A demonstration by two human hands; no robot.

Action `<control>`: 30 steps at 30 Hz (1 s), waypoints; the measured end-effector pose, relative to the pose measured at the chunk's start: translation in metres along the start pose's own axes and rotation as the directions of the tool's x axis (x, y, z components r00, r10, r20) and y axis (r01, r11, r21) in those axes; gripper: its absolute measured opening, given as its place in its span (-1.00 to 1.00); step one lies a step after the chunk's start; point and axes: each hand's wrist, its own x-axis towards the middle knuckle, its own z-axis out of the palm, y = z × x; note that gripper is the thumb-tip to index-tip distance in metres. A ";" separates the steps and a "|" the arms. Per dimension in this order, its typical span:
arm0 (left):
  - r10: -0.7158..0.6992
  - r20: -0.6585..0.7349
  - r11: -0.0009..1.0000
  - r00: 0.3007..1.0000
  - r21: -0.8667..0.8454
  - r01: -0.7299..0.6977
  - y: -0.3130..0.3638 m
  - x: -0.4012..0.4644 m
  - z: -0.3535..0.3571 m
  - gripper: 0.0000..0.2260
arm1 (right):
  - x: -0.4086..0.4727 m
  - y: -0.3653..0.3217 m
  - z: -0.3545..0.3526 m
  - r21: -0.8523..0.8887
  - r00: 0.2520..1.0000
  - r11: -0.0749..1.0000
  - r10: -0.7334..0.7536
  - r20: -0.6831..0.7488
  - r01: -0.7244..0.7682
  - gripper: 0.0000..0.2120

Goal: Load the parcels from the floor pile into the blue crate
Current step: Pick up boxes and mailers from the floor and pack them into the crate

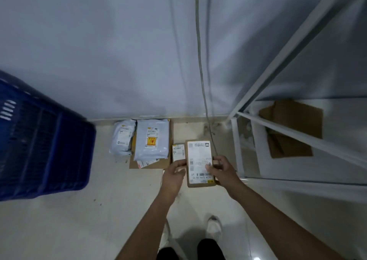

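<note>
A brown cardboard parcel point(199, 161) with a white shipping label is held between both hands above the floor. My right hand point(222, 169) grips its right edge with the thumb on the label. My left hand point(174, 172) holds its left edge. The blue crate point(41, 138) stands at the left on the floor. Against the wall lies the pile: a small grey mailer bag point(123, 137), a larger grey bag point(152, 140) with a yellow sticker resting on a flat brown box point(156, 163), and a small labelled box point(178, 151) just left of the held parcel.
A white metal shelf frame point(238, 140) stands at the right, with flattened cardboard point(292, 128) behind it. A grey cable point(200, 71) hangs down the pale wall to the floor. My shoes point(213, 228) are on the light tiled floor below the hands.
</note>
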 end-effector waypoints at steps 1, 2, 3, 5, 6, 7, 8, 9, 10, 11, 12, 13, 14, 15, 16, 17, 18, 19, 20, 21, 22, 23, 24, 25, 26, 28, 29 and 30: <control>0.009 -0.010 0.999 1.000 -0.033 -0.009 0.018 -0.016 -0.006 -0.76 | -0.018 -0.017 -0.001 0.004 1.000 1.000 -0.030 0.007 0.030 -0.68; 0.021 -0.008 0.998 1.000 -0.065 -0.021 0.037 -0.033 -0.011 -0.81 | -0.037 -0.035 -0.002 0.010 0.998 0.998 -0.056 0.010 0.056 -0.67; 0.031 0.005 0.995 1.000 -0.093 -0.030 0.056 -0.051 -0.015 -0.83 | -0.057 -0.052 -0.002 0.016 0.997 0.997 -0.078 0.016 0.077 -0.67; 0.029 0.046 0.990 0.999 -0.142 -0.023 0.089 -0.088 -0.024 -0.74 | -0.099 -0.084 -0.004 0.019 0.990 0.990 -0.137 0.025 0.137 -0.67; 0.019 0.061 0.987 0.998 -0.163 -0.009 0.102 -0.109 -0.029 -0.69 | -0.120 -0.097 -0.005 0.013 0.985 0.985 -0.170 0.027 0.170 -0.68; 0.015 0.072 0.983 0.997 -0.181 -0.002 0.116 -0.130 -0.037 -0.65 | -0.141 -0.111 -0.006 0.002 0.978 0.979 -0.204 0.039 0.204 -0.69; 0.017 0.080 0.982 0.997 -0.186 -0.002 0.128 -0.148 -0.045 -0.63 | -0.162 -0.124 -0.007 -0.011 0.974 0.975 -0.222 0.055 0.222 -0.70; 0.024 0.088 0.982 0.996 -0.190 -0.007 0.138 -0.168 -0.053 -0.64 | -0.184 -0.136 -0.007 -0.024 0.968 0.970 -0.238 0.078 0.241 -0.70; 0.039 0.089 0.981 0.995 -0.194 -0.021 0.150 -0.188 -0.061 -0.67 | -0.207 -0.148 -0.008 -0.031 0.961 0.965 -0.258 0.101 0.262 -0.70; 0.060 0.080 0.978 0.995 -0.202 -0.043 0.162 -0.207 -0.069 -0.67 | -0.228 -0.160 -0.007 -0.032 0.952 0.958 -0.280 0.122 0.286 -0.69; 0.083 0.067 0.976 0.994 -0.209 -0.067 0.174 -0.225 -0.078 -0.66 | -0.248 -0.172 -0.005 -0.026 0.943 0.951 -0.300 0.146 0.307 -0.68; 0.108 0.052 0.971 0.993 -0.221 -0.094 0.186 -0.242 -0.087 -0.62 | -0.267 -0.185 -0.001 -0.019 0.930 0.942 -0.326 0.168 0.334 -0.68; 0.134 0.039 0.965 0.990 -0.234 -0.121 0.197 -0.257 -0.097 -0.60 | -0.286 -0.199 0.004 -0.018 0.916 0.931 -0.356 0.187 0.365 -0.69; 0.159 0.029 0.959 0.987 -0.244 -0.148 0.208 -0.273 -0.107 -0.59 | -0.303 -0.211 0.009 -0.024 0.901 0.918 -0.382 0.206 0.395 -0.70; 0.177 0.021 0.955 0.984 -0.244 -0.167 0.219 -0.288 -0.118 -0.59 | -0.321 -0.224 0.016 -0.024 0.889 0.909 -0.400 0.224 0.416 -0.70; 0.192 0.017 0.951 0.981 -0.251 -0.182 0.229 -0.301 -0.129 -0.60 | -0.337 -0.235 0.024 -0.020 0.874 0.899 -0.421 0.243 0.439 -0.69; 0.207 0.011 0.947 0.978 -0.254 -0.198 0.238 -0.312 -0.141 -0.60 | -0.352 -0.245 0.032 -0.018 0.860 0.887 -0.442 0.255 0.461 -0.67; 0.226 0.002 0.941 0.974 -0.258 -0.218 0.245 -0.322 -0.154 -0.59 | -0.367 -0.254 0.041 -0.023 0.844 0.873 -0.465 0.266 0.488 -0.67; 0.243 -0.009 0.938 0.970 -0.251 -0.238 0.252 -0.333 -0.168 -0.59 | -0.381 -0.261 0.050 -0.027 0.833 0.863 -0.479 0.275 0.505 -0.67; 0.259 -0.022 0.934 0.966 -0.248 -0.256 0.257 -0.343 -0.182 -0.58 | -0.393 -0.268 0.061 -0.028 0.823 0.855 -0.489 0.290 0.518 -0.67; 0.270 -0.034 0.932 0.962 -0.242 -0.270 0.260 -0.353 -0.197 -0.58 | -0.403 -0.273 0.073 -0.025 0.813 0.851 -0.493 0.309 0.525 -0.66; 0.283 -0.047 0.927 0.958 -0.245 -0.285 0.263 -0.361 -0.213 -0.58 | -0.413 -0.278 0.087 -0.021 0.803 0.847 -0.496 0.330 0.531 -0.65; 0.292 -0.059 0.922 0.954 -0.247 -0.298 0.264 -0.370 -0.231 -0.59 | -0.423 -0.282 0.103 -0.019 0.793 0.843 -0.498 0.351 0.538 -0.62; 0.305 -0.072 0.915 0.950 -0.255 -0.313 0.264 -0.379 -0.249 -0.60 | -0.432 -0.286 0.120 -0.017 0.782 0.838 -0.501 0.371 0.545 -0.60; 0.309 -0.086 0.914 0.947 -0.249 -0.321 0.264 -0.387 -0.269 -0.60 | -0.440 -0.289 0.140 -0.012 0.773 0.837 -0.500 0.390 0.547 -0.58; 0.312 -0.127 0.913 0.942 -0.235 -0.334 0.261 -0.404 -0.314 -0.62 | -0.459 -0.294 0.184 -0.008 0.755 0.832 -0.498 0.427 0.554 -0.55; 0.315 -0.152 0.910 0.937 -0.231 -0.344 0.260 -0.412 -0.338 -0.64 | -0.469 -0.297 0.208 -0.002 0.739 0.828 -0.499 0.452 0.560 -0.54; 0.321 -0.171 0.910 0.931 -0.217 -0.353 0.260 -0.421 -0.364 -0.66 | -0.478 -0.301 0.232 0.004 0.722 0.823 -0.501 0.477 0.569 -0.54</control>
